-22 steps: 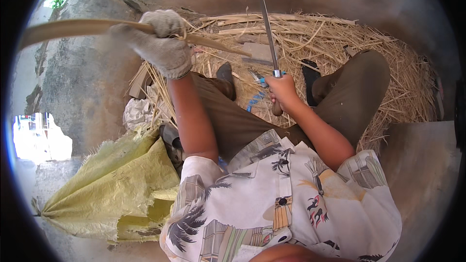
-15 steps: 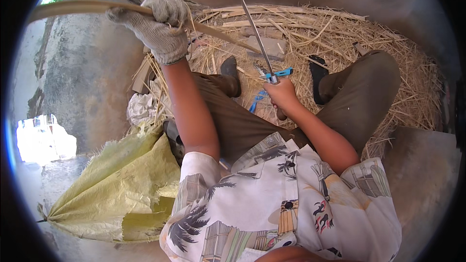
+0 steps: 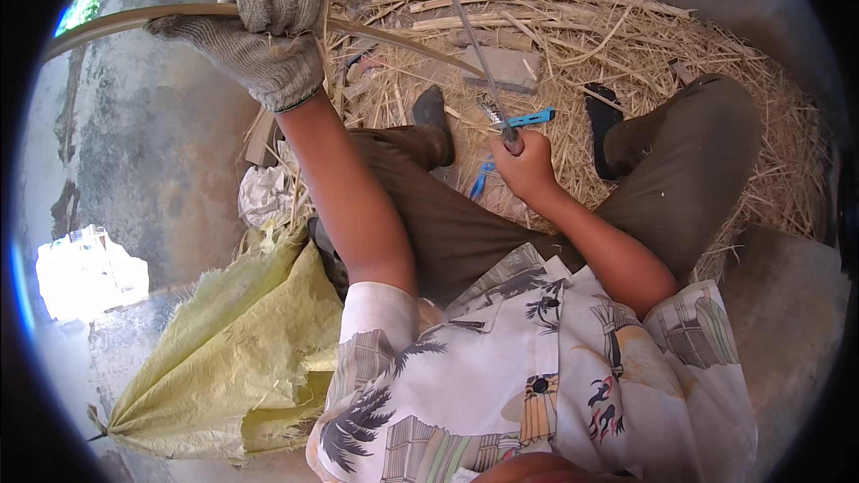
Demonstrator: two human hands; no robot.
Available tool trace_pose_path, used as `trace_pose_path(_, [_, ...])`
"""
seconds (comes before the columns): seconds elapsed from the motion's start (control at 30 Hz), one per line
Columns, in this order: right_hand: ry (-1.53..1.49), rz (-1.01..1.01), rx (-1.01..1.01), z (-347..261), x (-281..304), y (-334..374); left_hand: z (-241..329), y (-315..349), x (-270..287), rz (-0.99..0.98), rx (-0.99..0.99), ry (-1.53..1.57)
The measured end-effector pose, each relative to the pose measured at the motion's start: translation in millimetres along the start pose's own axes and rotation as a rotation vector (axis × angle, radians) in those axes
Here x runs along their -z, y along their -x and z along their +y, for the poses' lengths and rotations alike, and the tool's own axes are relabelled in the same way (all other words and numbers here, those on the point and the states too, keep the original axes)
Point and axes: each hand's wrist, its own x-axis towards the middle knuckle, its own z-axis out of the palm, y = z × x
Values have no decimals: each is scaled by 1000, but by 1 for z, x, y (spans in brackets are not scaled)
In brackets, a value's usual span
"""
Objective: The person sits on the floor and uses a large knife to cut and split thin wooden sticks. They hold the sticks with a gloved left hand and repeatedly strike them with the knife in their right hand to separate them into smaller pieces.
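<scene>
In a knitted work glove, my left hand [image 3: 268, 49] is closed around a long bamboo strip [image 3: 134, 20] and holds it raised at the upper left. The strip bends off to the left edge, and its other end slopes down rightward to the blade. My bare right hand [image 3: 526, 165] grips a long, narrow-bladed knife [image 3: 472, 36] by its handle, blade pointing up and away. In the picture the blade crosses the strip's right end; whether they touch I cannot tell. A thin shaving [image 3: 324, 22] curls beside the glove.
Straw-like shavings [image 3: 716, 116] cover the floor around my feet. Beyond the knife lie a flat stone block [image 3: 506, 70] and a bright blue tool [image 3: 534, 117]. A yellow woven sack [image 3: 233, 340] is at my left, with crumpled pale wrapping [image 3: 265, 195] near it. A wall [image 3: 143, 143] stands left.
My left hand has moved a little left and up with the bamboo strip. The knife has tilted, its blade now looking thinner and reaching the upper edge. The whole view has shifted slightly.
</scene>
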Motion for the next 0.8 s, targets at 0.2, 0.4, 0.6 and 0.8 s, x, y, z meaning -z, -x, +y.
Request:
trace_pose_path(0.2, [155, -179, -328, 31, -1, -1, 9, 15, -2, 244, -52, -157])
trace_pose_path(0.4, [-253, -379, -734, 7, 16, -7, 9, 20, 4, 192, -98, -41])
trace_pose_path(0.6, [-193, -350, -751, -25, 27, -3, -7, 11, 0, 344, -207, -201])
trace_pose_path(0.8, [-46, 12, -31, -61, 18, -2, -5, 2, -3, 466, -245, -328])
